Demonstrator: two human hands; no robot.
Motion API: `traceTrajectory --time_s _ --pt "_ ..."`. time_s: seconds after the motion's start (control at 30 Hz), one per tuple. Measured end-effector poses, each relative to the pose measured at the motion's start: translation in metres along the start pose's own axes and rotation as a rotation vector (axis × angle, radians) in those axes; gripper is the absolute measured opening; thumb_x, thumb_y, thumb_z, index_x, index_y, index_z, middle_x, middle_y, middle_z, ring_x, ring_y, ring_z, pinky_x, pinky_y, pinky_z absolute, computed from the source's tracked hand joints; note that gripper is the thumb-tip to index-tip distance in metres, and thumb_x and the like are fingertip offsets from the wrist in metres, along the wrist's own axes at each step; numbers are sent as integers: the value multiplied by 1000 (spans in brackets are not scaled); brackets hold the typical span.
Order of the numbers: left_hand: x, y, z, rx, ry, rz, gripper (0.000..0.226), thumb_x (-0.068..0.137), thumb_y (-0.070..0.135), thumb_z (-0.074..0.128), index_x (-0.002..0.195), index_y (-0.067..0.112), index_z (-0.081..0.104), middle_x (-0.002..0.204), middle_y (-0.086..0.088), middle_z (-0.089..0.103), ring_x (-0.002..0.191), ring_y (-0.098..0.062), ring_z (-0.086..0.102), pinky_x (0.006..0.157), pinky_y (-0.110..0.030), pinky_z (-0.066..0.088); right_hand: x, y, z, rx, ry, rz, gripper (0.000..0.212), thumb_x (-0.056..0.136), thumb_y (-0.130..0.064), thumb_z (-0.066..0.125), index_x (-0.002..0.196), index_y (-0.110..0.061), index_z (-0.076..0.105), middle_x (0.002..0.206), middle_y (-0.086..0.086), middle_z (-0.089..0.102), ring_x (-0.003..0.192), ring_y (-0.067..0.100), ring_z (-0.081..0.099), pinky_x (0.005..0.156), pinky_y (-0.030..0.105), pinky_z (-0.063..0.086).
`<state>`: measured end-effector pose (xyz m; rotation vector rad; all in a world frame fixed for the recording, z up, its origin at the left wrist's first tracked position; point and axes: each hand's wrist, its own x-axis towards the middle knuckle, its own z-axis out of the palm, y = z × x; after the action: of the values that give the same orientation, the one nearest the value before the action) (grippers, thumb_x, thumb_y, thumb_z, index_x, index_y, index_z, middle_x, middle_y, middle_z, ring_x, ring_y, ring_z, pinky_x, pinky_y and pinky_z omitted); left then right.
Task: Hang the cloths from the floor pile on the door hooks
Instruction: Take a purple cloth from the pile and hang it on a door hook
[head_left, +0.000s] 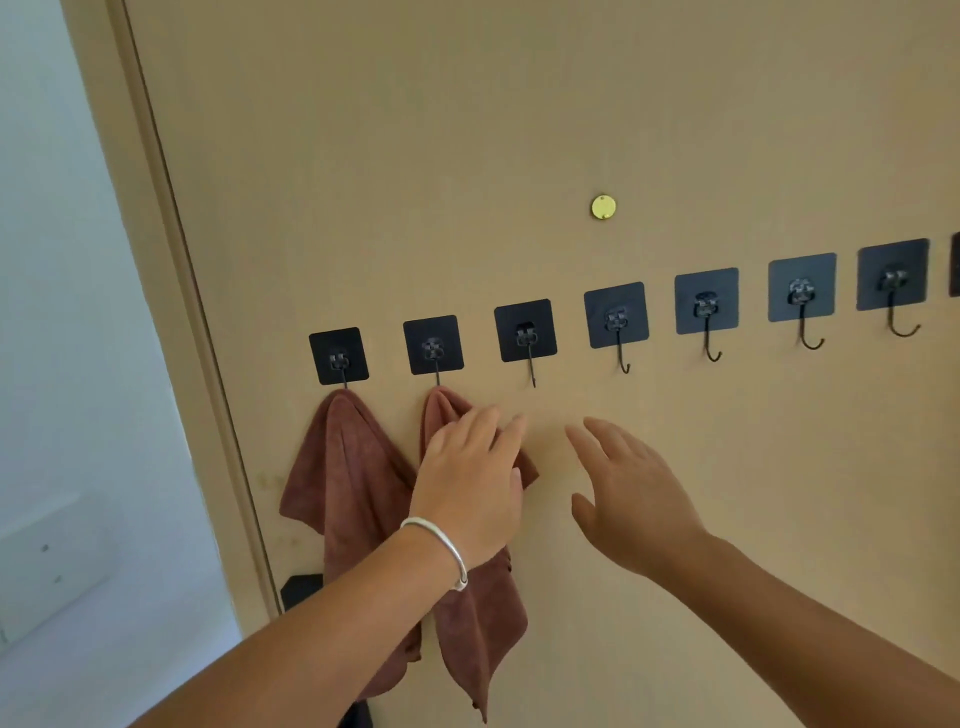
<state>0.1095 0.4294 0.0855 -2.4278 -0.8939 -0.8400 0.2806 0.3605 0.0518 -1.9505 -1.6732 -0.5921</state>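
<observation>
Head view shows your left hand (470, 480) flat on the second cloth (478, 618), fingers straight and together, likely smoothing it under its hook (434, 345). Your right hand (631, 499) hovers beside it, fingers apart, holding nothing. The first cloth (343, 467) hangs nearest the door's (467, 156) left edge. The third hook (525, 332) and those beyond it are bare; the floor pile is out of view.

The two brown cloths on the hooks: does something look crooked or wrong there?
Nothing stands out. The first cloth and second cloth each hang from a hook; the left hand lies across the second one.
</observation>
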Motion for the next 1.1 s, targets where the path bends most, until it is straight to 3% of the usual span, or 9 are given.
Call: traceTrajectory --time_s 0.23,0.37,0.53,0.73,0.93,1.1 --pt "40 88 0 -111 -79 33 53 97 31 40 148 24 26 149 0 32 139 -20 26 112 -39 27 -52 73 -76 -62 -28 267 74 91 -43 53 151 -31 11 159 1 15 146 21 10 119 39 14" --pt "44 141 -7 -219 -25 118 54 93 34 41 146 25 31 145 -3 38 136 -22 31 108 -43 32 -91 97 -115 -103 45 395 72 91 -46 53 150 -31 15 158 -1 19 146 20 11 118 40 14" --pt "48 198 -5 -302 -54 221 57 94 43 33 148 29 23 153 -3 28 144 -23 18 114 -50 24 -133 113 -144 -159 85 531 69 91 -48 51 149 -33 17 157 -3 19 146 19 8 119 43 14" --pt "41 234 0 -534 -115 323 58 94 48 33 148 35 19 157 -2 18 146 -20 3 116 -49 12 -172 113 -171 -229 113 719 66 91 -50 49 148 -34 21 156 -4 20 146 17 7 119 40 14" --pt "33 248 -4 -743 -149 506 62 89 52 19 149 38 14 157 2 15 147 -17 0 118 -49 13 -196 83 -188 -349 180 898 66 89 -54 49 147 -38 23 156 -7 23 146 14 10 118 39 18" --pt "32 266 -2 -872 -178 654 57 96 43 29 151 36 11 158 2 12 146 -15 -1 118 -47 11 -213 58 -195 -458 177 1067 65 89 -55 49 147 -39 23 155 -9 23 145 14 14 116 36 18"
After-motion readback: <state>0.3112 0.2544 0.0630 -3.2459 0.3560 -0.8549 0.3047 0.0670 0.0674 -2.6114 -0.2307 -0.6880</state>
